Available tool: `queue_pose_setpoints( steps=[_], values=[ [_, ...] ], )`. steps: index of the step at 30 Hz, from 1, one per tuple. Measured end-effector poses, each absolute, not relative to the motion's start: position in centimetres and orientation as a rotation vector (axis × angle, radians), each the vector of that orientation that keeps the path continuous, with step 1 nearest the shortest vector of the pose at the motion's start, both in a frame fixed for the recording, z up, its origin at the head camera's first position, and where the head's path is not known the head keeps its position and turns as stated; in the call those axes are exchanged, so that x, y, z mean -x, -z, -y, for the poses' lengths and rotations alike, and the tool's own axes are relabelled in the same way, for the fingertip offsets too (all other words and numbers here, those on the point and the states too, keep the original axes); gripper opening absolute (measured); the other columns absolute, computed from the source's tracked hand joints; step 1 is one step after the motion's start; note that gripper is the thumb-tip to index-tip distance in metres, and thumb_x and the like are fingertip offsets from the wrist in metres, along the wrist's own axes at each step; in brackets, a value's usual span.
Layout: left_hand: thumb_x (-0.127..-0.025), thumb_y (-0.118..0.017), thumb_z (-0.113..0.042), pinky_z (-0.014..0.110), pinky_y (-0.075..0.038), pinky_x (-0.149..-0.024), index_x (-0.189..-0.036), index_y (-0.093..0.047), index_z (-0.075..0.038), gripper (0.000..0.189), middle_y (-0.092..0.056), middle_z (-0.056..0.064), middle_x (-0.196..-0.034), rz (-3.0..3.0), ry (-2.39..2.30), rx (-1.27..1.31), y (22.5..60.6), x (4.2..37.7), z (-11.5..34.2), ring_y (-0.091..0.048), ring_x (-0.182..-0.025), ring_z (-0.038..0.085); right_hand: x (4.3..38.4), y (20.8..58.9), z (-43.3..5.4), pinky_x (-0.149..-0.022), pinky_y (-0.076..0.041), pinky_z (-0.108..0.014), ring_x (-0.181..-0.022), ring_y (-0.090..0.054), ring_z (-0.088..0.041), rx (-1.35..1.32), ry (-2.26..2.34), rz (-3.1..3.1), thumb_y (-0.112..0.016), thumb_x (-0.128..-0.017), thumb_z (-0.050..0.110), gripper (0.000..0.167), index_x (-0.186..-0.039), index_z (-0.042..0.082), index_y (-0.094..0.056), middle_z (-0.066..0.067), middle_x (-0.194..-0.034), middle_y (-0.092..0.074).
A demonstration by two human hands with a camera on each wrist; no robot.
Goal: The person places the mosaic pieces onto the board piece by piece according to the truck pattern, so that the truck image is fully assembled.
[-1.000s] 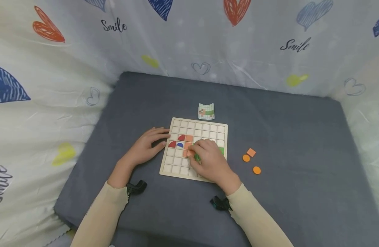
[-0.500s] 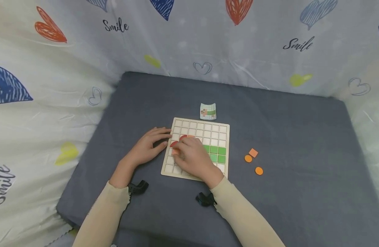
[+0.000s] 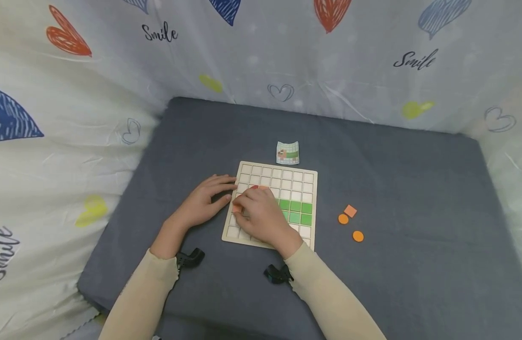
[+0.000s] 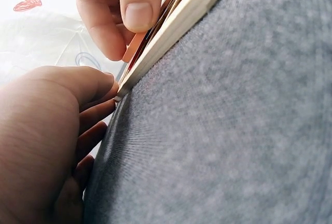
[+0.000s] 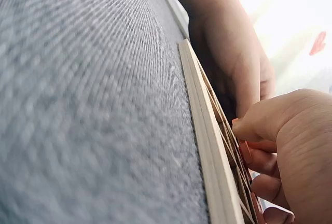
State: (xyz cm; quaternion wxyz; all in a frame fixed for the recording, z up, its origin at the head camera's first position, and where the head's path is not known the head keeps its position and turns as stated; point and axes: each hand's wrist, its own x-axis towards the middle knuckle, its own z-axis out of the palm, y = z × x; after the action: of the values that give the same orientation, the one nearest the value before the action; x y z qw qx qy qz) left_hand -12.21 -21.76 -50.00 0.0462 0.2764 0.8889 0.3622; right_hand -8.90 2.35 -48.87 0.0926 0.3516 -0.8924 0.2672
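A wooden grid board (image 3: 271, 171) lies on the grey cloth, with several green square tiles (image 3: 295, 217) in its right-hand cells. My right hand (image 3: 262, 217) is over the board's left part and pinches a light orange square tile (image 4: 134, 46) between thumb and fingers, close over the cells. Beneath that hand, part of a red piece (image 3: 255, 187) peeks out; other pieces there are hidden. At the board's left edge rests my left hand (image 3: 201, 202), its fingers extended and fingertips right at the rim.
Behind the board lies a small picture card (image 3: 287, 153) with a gridded pattern. To the right, one loose orange square tile (image 3: 350, 211) lies beside a round orange disc (image 3: 343, 219), with another orange disc (image 3: 358, 236) nearer. A patterned curtain (image 3: 243, 61) hangs around the table.
My right hand has moved left across the board with the orange tile, from the middle cells to the left edge, uncovering green tiles. The left hand has stayed at the rim.
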Motion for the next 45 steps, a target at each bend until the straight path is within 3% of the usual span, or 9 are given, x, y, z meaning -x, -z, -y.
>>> queue_pose_setpoints(
  steps=[45],
  values=[
    [-0.111, -0.069, -0.022, 0.050, -0.019, -0.139, -0.147, -0.071, -0.010, 0.038, -0.056, 0.007, -0.162, -2.712, -1.115, -0.848, 49.7, 12.0, 21.6, -0.041, -0.158, 0.033, 8.9, 49.8, -2.5, -0.097, -0.052, -0.041, -0.097, -0.065, -0.019, -1.087, -0.803, 2.518, -0.078, -0.102, 0.020, 0.011, -0.111, 0.015, -0.081, 0.003, -0.107, -0.071]
  ],
)
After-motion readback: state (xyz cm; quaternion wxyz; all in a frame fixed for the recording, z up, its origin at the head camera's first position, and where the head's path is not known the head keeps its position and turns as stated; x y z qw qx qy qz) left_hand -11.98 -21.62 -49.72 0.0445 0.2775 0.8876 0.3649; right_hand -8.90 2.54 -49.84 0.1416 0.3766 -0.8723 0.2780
